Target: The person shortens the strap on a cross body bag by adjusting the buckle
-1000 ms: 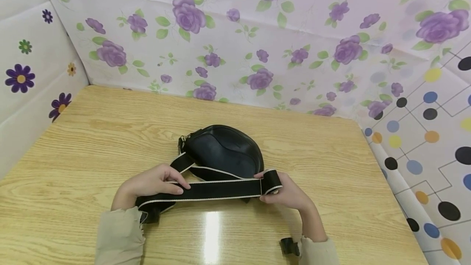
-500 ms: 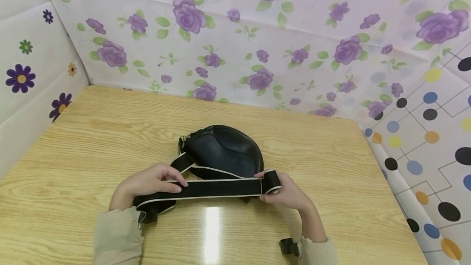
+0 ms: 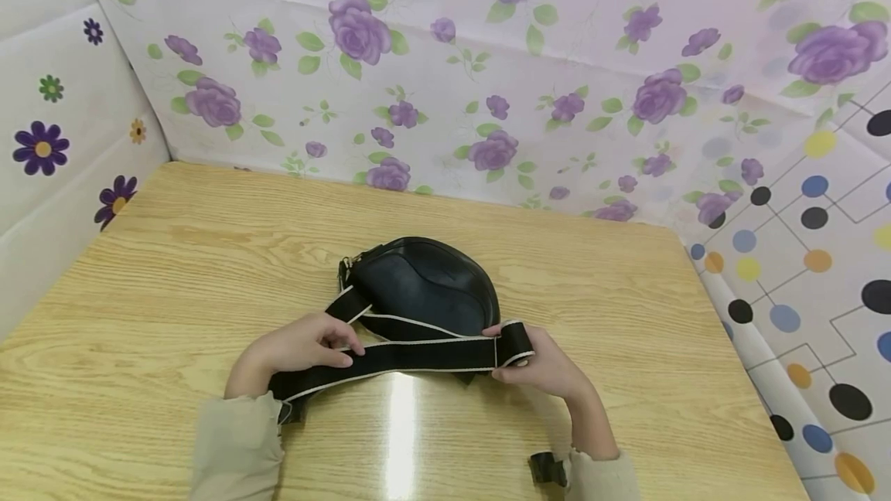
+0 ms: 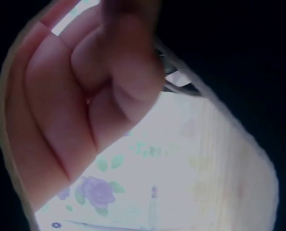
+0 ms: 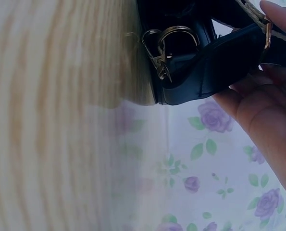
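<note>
A black half-moon bag [image 3: 426,283] with a curved seam rests on the table. In front of it runs its black strap [image 3: 425,356], edged in white, stretched between the hands. My left hand [image 3: 295,348] holds the strap's left part with curled fingers; the left wrist view shows these fingers [image 4: 128,62] bent inward. At the other end, my right hand [image 3: 546,366] grips the strap where it folds into a small loop [image 3: 515,343]. In the right wrist view, a gold clasp [image 5: 159,62] hangs by the bag's side, and a gold ring [image 5: 267,33] sits near the thumb.
The wooden table [image 3: 209,253] meets a flowered wall sheet [image 3: 431,99] at the back and a dotted sheet [image 3: 807,292] on the right. A small black piece [image 3: 546,468] lies beside the right sleeve [image 3: 602,476].
My left hand has shifted slightly right, and the strap now bows down more toward it. My right hand and the bag stay where they were.
</note>
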`<act>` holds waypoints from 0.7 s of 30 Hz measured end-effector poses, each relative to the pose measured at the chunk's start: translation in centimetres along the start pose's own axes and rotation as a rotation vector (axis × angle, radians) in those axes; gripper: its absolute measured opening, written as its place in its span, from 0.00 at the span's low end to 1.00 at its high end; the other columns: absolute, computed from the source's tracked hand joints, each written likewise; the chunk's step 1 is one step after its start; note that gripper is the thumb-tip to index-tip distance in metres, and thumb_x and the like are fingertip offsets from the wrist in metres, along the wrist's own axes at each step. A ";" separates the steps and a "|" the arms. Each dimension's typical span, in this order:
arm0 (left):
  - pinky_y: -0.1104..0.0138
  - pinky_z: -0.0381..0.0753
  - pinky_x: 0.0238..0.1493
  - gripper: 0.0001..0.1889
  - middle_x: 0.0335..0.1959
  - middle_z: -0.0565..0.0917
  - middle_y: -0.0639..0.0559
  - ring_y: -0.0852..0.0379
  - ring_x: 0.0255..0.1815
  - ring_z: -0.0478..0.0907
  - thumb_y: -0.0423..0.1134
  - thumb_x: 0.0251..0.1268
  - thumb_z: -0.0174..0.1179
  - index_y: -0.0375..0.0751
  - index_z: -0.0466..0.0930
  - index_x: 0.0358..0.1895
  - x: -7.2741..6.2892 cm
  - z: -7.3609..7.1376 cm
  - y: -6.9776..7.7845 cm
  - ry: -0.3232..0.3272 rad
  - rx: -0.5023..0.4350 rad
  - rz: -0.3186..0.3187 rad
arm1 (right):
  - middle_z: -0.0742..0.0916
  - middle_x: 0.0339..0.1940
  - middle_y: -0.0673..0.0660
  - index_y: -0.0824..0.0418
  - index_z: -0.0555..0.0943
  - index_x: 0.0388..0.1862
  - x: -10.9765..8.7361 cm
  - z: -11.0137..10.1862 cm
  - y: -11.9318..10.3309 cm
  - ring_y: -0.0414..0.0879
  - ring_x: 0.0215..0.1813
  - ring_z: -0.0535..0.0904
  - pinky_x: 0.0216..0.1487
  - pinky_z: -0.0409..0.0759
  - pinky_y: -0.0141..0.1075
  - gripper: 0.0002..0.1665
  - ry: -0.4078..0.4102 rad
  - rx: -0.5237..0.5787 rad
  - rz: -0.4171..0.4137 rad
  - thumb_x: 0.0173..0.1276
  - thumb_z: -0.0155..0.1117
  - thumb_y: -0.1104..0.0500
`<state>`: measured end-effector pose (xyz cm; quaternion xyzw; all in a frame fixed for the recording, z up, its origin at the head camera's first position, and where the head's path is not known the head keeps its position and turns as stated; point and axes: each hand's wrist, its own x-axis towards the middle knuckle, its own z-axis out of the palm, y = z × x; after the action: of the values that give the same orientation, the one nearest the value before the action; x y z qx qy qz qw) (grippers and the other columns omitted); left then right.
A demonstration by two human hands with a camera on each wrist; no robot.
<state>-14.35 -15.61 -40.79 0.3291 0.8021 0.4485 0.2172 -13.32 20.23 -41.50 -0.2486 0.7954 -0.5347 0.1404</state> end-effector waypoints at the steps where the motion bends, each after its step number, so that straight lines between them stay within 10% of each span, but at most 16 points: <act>1: 0.68 0.71 0.32 0.08 0.28 0.76 0.56 0.60 0.30 0.70 0.31 0.55 0.60 0.35 0.81 0.39 0.0 0.0 0.2 -0.003 0.013 -0.010 | 0.80 0.46 0.62 0.66 0.75 0.51 0.0 0.0 0.0 0.47 0.40 0.75 0.41 0.73 0.34 0.28 0.000 0.001 0.002 0.48 0.69 0.70; 7: 0.61 0.73 0.42 0.14 0.46 0.79 0.48 0.49 0.47 0.73 0.28 0.48 0.64 0.39 0.81 0.42 0.7 0.7 1.0 -0.045 0.048 -0.029 | 0.79 0.46 0.62 0.68 0.74 0.52 0.0 0.1 -0.1 0.47 0.40 0.75 0.40 0.73 0.34 0.29 -0.004 0.027 0.004 0.48 0.68 0.72; 11: 0.66 0.72 0.35 0.17 0.47 0.78 0.47 0.57 0.34 0.71 0.26 0.45 0.65 0.39 0.81 0.42 1.4 1.3 1.3 -0.051 0.054 -0.031 | 0.80 0.46 0.63 0.68 0.74 0.52 0.0 0.1 -0.2 0.47 0.40 0.75 0.40 0.73 0.34 0.29 -0.006 0.041 0.009 0.48 0.68 0.72; 21: 0.72 0.63 0.26 0.18 0.18 0.65 0.56 0.64 0.19 0.58 0.28 0.47 0.65 0.36 0.78 0.46 2.6 2.3 2.0 -0.069 0.080 -0.014 | 0.80 0.44 0.62 0.67 0.75 0.51 0.0 0.0 -0.1 0.47 0.39 0.75 0.40 0.74 0.35 0.28 -0.007 0.020 -0.005 0.48 0.69 0.69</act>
<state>-13.98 -11.57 -40.34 0.3471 0.8139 0.4027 0.2344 -13.32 20.16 -41.47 -0.2509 0.7888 -0.5422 0.1442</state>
